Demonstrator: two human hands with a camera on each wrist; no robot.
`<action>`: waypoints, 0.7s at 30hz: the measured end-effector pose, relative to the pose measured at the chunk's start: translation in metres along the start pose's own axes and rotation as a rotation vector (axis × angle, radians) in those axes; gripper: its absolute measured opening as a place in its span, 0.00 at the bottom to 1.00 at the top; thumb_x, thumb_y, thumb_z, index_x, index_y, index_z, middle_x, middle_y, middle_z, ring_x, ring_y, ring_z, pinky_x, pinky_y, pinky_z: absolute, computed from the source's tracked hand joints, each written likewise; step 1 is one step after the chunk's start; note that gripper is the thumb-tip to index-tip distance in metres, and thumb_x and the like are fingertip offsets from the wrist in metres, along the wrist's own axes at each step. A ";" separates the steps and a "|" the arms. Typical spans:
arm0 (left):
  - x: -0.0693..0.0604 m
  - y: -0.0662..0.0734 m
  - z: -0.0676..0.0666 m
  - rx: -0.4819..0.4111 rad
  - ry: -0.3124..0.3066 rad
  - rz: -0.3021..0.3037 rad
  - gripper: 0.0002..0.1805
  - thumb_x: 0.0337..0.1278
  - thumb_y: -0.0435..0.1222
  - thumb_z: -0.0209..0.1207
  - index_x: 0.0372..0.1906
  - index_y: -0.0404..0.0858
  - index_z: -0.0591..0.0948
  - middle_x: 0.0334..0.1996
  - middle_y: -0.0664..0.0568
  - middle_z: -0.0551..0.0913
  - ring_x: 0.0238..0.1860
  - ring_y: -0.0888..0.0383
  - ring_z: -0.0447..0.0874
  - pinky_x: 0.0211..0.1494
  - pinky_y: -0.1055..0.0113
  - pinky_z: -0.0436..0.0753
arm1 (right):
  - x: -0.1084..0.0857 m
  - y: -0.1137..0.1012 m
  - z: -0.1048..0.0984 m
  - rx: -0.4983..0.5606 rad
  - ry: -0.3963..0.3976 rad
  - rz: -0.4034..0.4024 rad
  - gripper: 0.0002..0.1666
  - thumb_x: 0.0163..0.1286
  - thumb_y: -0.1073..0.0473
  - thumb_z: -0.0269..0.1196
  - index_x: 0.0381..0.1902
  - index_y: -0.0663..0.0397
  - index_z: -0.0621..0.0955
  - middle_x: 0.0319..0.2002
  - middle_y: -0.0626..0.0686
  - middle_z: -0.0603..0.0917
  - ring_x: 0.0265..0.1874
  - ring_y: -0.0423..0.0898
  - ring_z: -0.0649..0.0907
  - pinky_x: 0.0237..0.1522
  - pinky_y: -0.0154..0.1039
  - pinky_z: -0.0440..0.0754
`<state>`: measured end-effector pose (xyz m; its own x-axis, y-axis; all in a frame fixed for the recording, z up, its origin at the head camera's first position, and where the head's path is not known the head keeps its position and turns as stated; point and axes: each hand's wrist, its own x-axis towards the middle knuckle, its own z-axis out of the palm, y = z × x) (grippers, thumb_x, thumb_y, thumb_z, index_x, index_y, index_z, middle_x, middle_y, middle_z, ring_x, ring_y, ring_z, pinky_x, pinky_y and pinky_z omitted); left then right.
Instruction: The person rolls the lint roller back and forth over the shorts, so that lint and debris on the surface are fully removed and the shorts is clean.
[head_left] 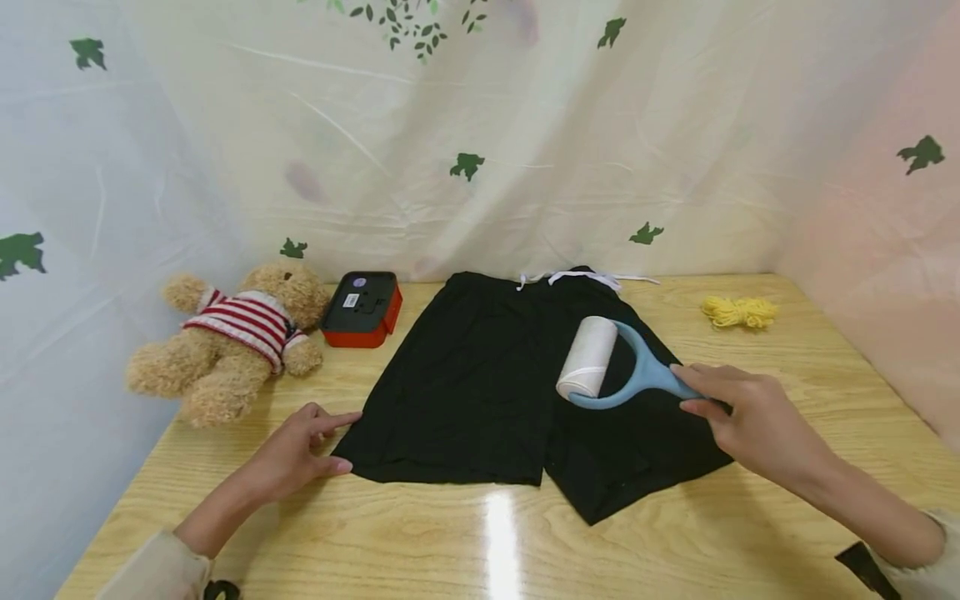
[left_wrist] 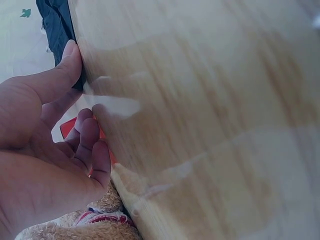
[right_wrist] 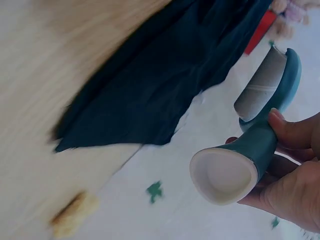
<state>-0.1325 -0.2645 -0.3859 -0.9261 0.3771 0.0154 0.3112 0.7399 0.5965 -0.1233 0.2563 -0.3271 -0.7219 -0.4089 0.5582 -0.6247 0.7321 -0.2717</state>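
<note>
Pale sleeve cuffs nearest, L (head_left: 161,571) & R (head_left: 926,550), at bottom edge of head view; hands reach fwd from them over wood-grain tabletop (head_left: 420,542)

L hand (head_left: 288,454): thumb & index spread apart, tips at lower L corner of black shorts (head_left: 457,383), index straight to the side edge, thumb by the hem; other fingers loosely bent, as L wrist view shows

R hand (head_left: 757,417): thumb & fingers gripping blue handle of lint roller (head_left: 588,358), thumb along top; white roll points inward, over R leg of shorts. R wrist view has roll raised off the cloth, open butt end of handle twd cam

Shorts spread flat mid tabletop, waistband twd far edge, white drawstring (head_left: 573,276) loose across it, one end trailing R. L leg hem fairly straight; R leg hem angled, w/ corner pointing twd wearer of cam

L side: teddy bear (head_left: 202,362) on its back, red/white striped sweater (head_left: 243,322), head just beside red box w/ black top (head_left: 363,308); box sits btwn bear & shorts

Far R: yellow yarn bundle (head_left: 738,312), well apart from shorts, beyond R hand

Behind: pale cloth backdrop (head_left: 360,200) w/ green leaf print, some creases
</note>
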 end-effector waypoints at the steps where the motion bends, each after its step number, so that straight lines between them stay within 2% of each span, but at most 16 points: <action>1: 0.000 0.000 0.000 0.001 0.003 0.002 0.34 0.43 0.36 0.73 0.61 0.34 0.78 0.31 0.51 0.67 0.31 0.56 0.61 0.33 0.68 0.65 | 0.005 -0.004 0.003 0.012 -0.018 -0.005 0.31 0.39 0.83 0.72 0.48 0.71 0.83 0.42 0.66 0.85 0.32 0.47 0.85 0.22 0.23 0.69; 2: 0.000 0.000 0.000 0.002 0.007 0.006 0.34 0.43 0.35 0.73 0.61 0.34 0.78 0.31 0.51 0.67 0.31 0.56 0.61 0.33 0.68 0.65 | 0.009 -0.008 0.006 0.024 -0.036 -0.014 0.31 0.40 0.82 0.72 0.48 0.71 0.83 0.42 0.66 0.84 0.33 0.50 0.85 0.22 0.24 0.69; 4: 0.000 0.000 0.000 0.003 0.015 0.013 0.34 0.43 0.35 0.73 0.60 0.34 0.78 0.31 0.51 0.67 0.31 0.56 0.61 0.33 0.68 0.65 | 0.018 -0.017 0.014 0.055 -0.068 -0.038 0.30 0.42 0.81 0.71 0.48 0.70 0.83 0.42 0.65 0.84 0.34 0.50 0.85 0.23 0.27 0.72; 7: 0.000 0.000 0.000 0.000 0.016 0.018 0.34 0.42 0.35 0.73 0.60 0.35 0.78 0.31 0.51 0.68 0.31 0.56 0.61 0.33 0.68 0.65 | 0.032 -0.033 0.028 0.099 -0.117 -0.087 0.28 0.46 0.79 0.71 0.50 0.69 0.83 0.43 0.65 0.84 0.40 0.57 0.85 0.29 0.34 0.81; 10: 0.000 -0.001 0.000 -0.005 0.006 0.013 0.34 0.43 0.36 0.73 0.60 0.35 0.78 0.31 0.51 0.67 0.31 0.56 0.61 0.32 0.68 0.65 | 0.046 -0.051 0.046 0.132 -0.172 -0.145 0.27 0.50 0.77 0.70 0.52 0.68 0.82 0.44 0.64 0.84 0.44 0.57 0.84 0.36 0.40 0.83; 12: 0.000 -0.001 -0.001 0.000 0.006 0.012 0.34 0.42 0.35 0.73 0.60 0.34 0.78 0.31 0.51 0.67 0.31 0.56 0.61 0.33 0.68 0.65 | 0.056 -0.063 0.060 0.155 -0.207 -0.190 0.26 0.52 0.76 0.69 0.53 0.68 0.81 0.44 0.63 0.84 0.43 0.54 0.84 0.38 0.38 0.83; 17: 0.001 0.000 0.000 0.024 0.036 0.024 0.33 0.41 0.34 0.74 0.59 0.34 0.79 0.30 0.52 0.68 0.31 0.57 0.62 0.33 0.69 0.66 | 0.077 -0.090 0.094 0.186 -0.288 -0.279 0.23 0.56 0.76 0.67 0.52 0.67 0.82 0.35 0.55 0.82 0.30 0.43 0.79 0.32 0.28 0.77; 21: 0.001 0.000 0.000 0.025 0.037 0.030 0.33 0.40 0.34 0.74 0.58 0.34 0.79 0.30 0.52 0.68 0.30 0.58 0.63 0.33 0.69 0.67 | 0.088 -0.106 0.115 0.181 -0.344 -0.288 0.21 0.58 0.76 0.65 0.51 0.66 0.82 0.30 0.53 0.79 0.27 0.43 0.77 0.31 0.26 0.75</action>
<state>-0.1332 -0.2640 -0.3858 -0.9234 0.3786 0.0633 0.3438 0.7425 0.5749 -0.1548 0.0799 -0.3393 -0.5497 -0.7596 0.3476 -0.8332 0.4689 -0.2929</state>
